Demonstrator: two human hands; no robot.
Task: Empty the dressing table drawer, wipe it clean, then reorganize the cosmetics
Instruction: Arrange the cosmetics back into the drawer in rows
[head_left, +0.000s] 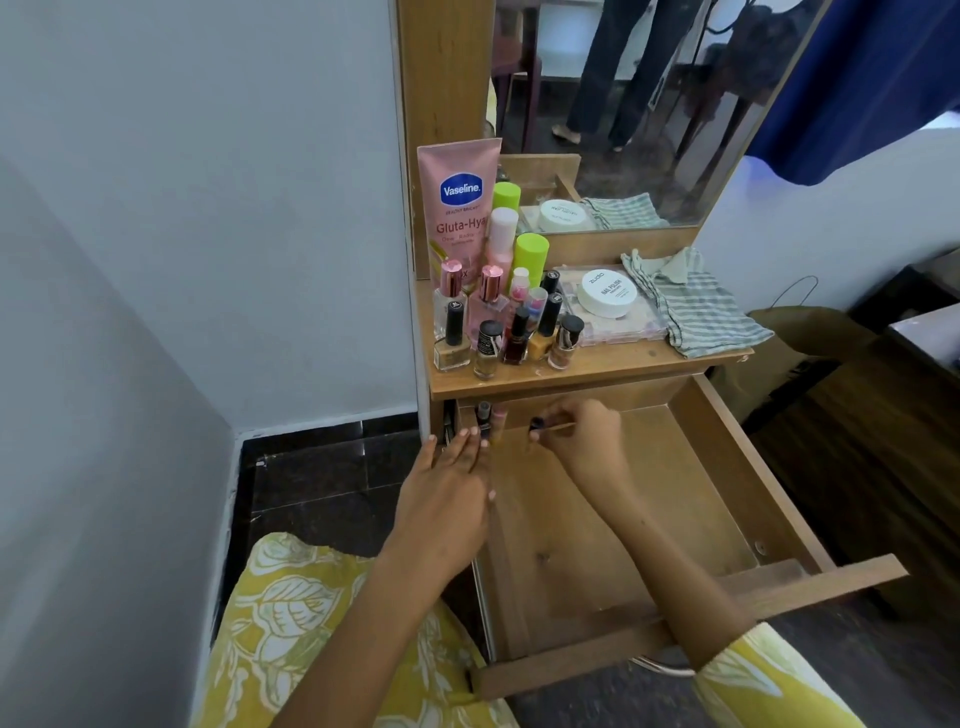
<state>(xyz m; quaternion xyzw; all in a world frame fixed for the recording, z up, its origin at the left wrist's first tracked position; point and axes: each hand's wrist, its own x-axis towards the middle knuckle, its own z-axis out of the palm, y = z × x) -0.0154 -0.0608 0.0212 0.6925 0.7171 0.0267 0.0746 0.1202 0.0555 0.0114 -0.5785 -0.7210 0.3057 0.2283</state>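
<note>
At frame centre we list an open wooden drawer (727, 467), our right hand (582, 436) pinching a small dark-capped bottle (536, 425) at its back, our left hand (447, 488) flat, fingers straight, beside two bottles (488, 418).

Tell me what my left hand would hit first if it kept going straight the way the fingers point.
Probably the small dark-capped bottle standing at the drawer's back left corner, just beyond the left hand's fingertips; depth is unclear.

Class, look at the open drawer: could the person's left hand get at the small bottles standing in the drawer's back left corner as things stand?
Probably yes. The left hand lies open with its fingertips right beside the small bottles, and nothing stands between them; only the tabletop overhangs that corner.
</note>
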